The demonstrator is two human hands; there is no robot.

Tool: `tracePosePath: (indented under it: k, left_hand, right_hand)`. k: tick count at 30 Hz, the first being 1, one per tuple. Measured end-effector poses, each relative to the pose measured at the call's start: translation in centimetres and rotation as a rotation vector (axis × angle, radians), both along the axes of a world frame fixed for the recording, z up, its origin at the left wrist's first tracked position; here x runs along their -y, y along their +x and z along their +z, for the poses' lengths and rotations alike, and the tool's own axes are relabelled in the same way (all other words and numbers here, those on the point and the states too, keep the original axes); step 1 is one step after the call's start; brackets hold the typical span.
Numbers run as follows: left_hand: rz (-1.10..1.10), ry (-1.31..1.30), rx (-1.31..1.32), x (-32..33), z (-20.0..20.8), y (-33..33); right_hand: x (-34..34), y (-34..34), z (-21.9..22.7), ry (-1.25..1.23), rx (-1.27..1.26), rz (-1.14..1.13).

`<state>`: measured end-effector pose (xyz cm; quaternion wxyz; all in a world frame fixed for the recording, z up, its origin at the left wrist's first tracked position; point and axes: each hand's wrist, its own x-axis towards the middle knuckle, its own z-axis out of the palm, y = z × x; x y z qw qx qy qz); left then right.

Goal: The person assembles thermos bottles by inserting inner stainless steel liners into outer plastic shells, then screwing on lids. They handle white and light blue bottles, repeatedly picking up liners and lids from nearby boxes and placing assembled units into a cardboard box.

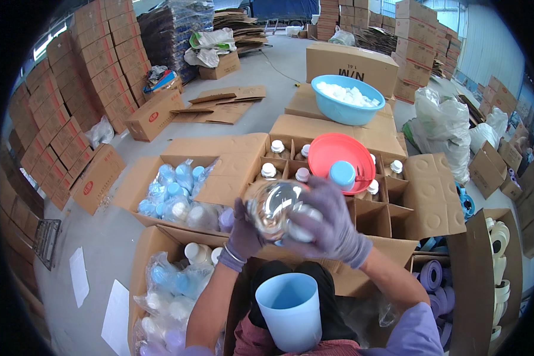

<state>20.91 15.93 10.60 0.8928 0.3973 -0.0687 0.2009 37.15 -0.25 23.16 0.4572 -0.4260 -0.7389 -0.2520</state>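
Head view: left hand (pixel 243 234) and right hand (pixel 329 222) clamp a clear bottle (pixel 276 207) above the divided carton (pixel 421 202); red basin (pixel 338 154) beyond; blue cup (pixel 291 308) crowds below.

Grey concrete floor (pixel 279 65) bears open cartons (pixel 160 172) and flattened cardboard (pixel 222 104).

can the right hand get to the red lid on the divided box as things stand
Probably not right away: the right hand is wrapped around the clear bottle. The red lid lies just beyond it with nothing between.
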Motion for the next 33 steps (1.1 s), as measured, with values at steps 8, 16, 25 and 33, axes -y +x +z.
tracePosePath:
  k: [8, 16, 25, 33]
  left_hand:
    - [0.589, 0.765, -0.491, 0.3, 2.9, -6.8]
    - [0.707, 0.574, -0.883, 16.4, -9.5, -19.2]
    - [0.725, 1.374, -0.542, 15.3, -7.6, -17.6]
    - [0.665, 1.312, -0.585, 14.7, -9.7, -15.2]
  right_hand:
    - [12.6, -0.6, -11.7, -0.707, -0.629, 0.089]
    - [26.2, -11.3, -23.4, -0.739, -0.556, 0.078]
    - [10.8, -7.7, -7.4, -0.680, -0.505, 0.413]
    - [9.1, -8.5, -3.1, -0.618, -0.548, 0.335]
